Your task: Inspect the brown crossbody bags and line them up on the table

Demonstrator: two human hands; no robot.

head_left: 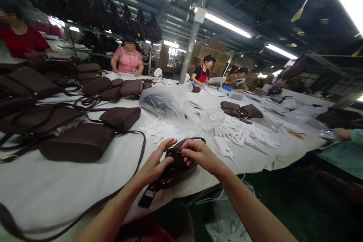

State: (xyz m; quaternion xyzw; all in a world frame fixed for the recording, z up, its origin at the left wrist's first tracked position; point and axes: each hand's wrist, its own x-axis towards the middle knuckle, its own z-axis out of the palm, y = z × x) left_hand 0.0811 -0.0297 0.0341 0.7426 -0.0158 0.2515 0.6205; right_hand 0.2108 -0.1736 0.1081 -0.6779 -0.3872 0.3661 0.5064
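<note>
A small dark brown handbag [179, 163] lies at the table's near edge, directly in front of me. My left hand [154, 162] is at its left side, thumb and fingers apart, the thumb against the bag. Over the bag's top, my right hand [200, 155] is closed in a pinch. A bit of gold-coloured metal shows by its fingertips, but what they hold is too small to name. A black hang tag [147, 196] sticks out from the bag at the lower left. A long brown strap [129, 181] runs across the cloth to the left of my hands.
Many brown handbags [79, 141] crowd the left of the white-covered table [93, 179]. Beyond my hands are a clear plastic bag [170, 102], a white fan [213, 117], white strips [244, 132] and two brown pouches [241, 110]. Co-workers stand around; a sleeve [343, 153] is at right.
</note>
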